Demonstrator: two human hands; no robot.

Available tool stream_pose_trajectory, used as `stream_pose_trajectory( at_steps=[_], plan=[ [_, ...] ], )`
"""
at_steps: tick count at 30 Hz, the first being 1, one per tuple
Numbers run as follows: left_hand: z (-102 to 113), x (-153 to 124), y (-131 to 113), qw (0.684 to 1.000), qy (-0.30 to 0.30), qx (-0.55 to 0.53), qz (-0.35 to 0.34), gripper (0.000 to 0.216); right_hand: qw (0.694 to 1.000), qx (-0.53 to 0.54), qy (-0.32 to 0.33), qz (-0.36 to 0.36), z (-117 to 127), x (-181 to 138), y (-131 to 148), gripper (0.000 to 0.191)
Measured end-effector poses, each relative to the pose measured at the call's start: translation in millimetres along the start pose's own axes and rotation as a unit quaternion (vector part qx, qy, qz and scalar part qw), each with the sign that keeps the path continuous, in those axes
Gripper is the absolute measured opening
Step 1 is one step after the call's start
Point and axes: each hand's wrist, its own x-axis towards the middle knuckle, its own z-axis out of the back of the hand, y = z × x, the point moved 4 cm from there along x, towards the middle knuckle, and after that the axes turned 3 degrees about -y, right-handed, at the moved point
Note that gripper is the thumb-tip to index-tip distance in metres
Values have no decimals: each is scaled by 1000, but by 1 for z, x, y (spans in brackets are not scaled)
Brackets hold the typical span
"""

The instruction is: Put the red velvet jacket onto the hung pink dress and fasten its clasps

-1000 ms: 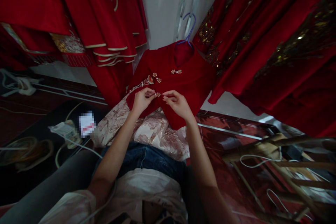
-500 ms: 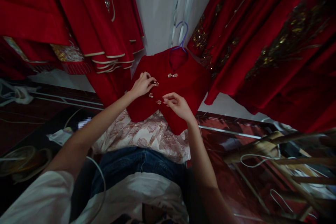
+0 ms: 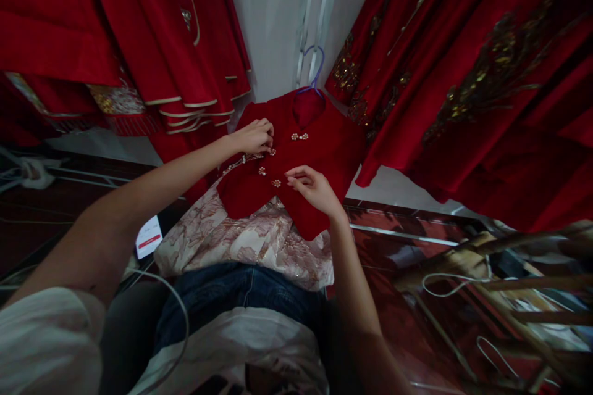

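Note:
A red jacket on a purple hanger lies spread across my lap, with flower-shaped fasteners down its front. My left hand is curled over the jacket's left side, its fingertips pressed together beside a flower fastener. A beaded chain trails leftward from under those fingers. My right hand hovers at the lower middle of the jacket, thumb and fingers in a loose pinch near the lowest flower fastener. Whatever that pinch holds is too small to see.
A pink-and-white patterned cloth covers my lap beneath the jacket. Red garments hang at left and right. A phone lies by my left forearm. At right stands a wooden frame with a white cord.
My left hand has shifted slightly left and curled more, and the beaded chain now shows beneath it. The left forearm has swung outward, uncovering the phone. My right hand has barely moved.

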Motion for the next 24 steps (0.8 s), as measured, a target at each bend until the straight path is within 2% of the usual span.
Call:
stream_pose_trajectory(
  at_steps=[8, 11, 17, 21, 24],
  plan=[
    [-1, 8, -6, 999, 17, 19, -46, 14, 1000, -3, 2, 9, 4, -1, 1, 23],
    [0, 12, -9, 998, 3, 23, -58, 22, 1000, -3, 0, 6, 5, 0, -1, 23],
    [12, 38, -27, 991, -128, -5, 44, 34, 1000, 3, 7, 4, 2, 0, -1, 22],
    [2, 61, -42, 990, -126, -4, 65, 29, 1000, 6, 7, 0, 3, 0, -1, 20],
    [-7, 72, -44, 986, -135, -26, 90, 25, 1000, 5, 3, -2, 7, 0, -1, 20]
  ],
)
